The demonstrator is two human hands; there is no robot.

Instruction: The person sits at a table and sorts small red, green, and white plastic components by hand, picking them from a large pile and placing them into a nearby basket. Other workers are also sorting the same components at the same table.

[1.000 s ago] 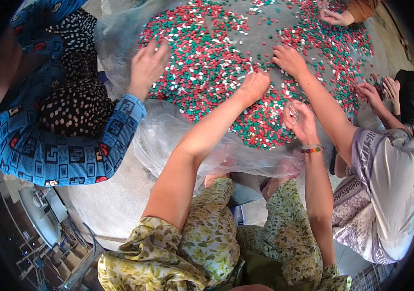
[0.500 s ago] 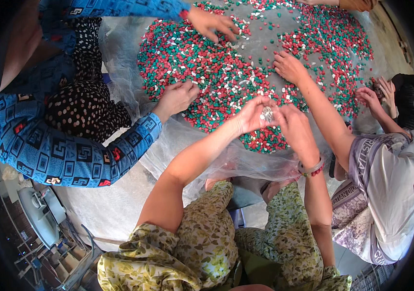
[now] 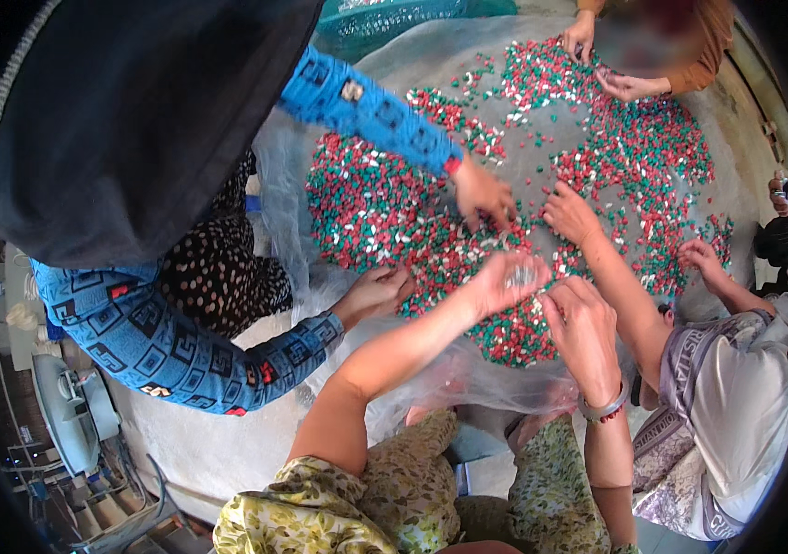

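Note:
Over the near edge of a wide spread of small red, green and white pieces [image 3: 394, 217], my left hand [image 3: 497, 284] curls around a small clear, shiny thing [image 3: 525, 276], perhaps a plastic bag or cup. Its exact kind is hard to make out. Just right of it, my right hand [image 3: 584, 319] has thumb and fingers drawn together, close to a small white piece; whether it pinches that piece cannot be seen for sure. A bracelet [image 3: 605, 406] circles my right wrist. Beneath both hands lies a translucent plastic sheet [image 3: 468, 369].
At left, a co-worker in blue patterned sleeves [image 3: 181, 342] and a dark head covering [image 3: 145, 129] reaches over the pieces. A co-worker's light shirt [image 3: 745, 388] is at right; orange-brown sleeves [image 3: 708, 55] are at the far side. A grey fan [image 3: 66, 415] stands lower left.
My view has shifted, showing more of the far side. My right fingers have moved away from the clear thing. The blue-sleeved person has leaned in, one hand moving nearer to mine.

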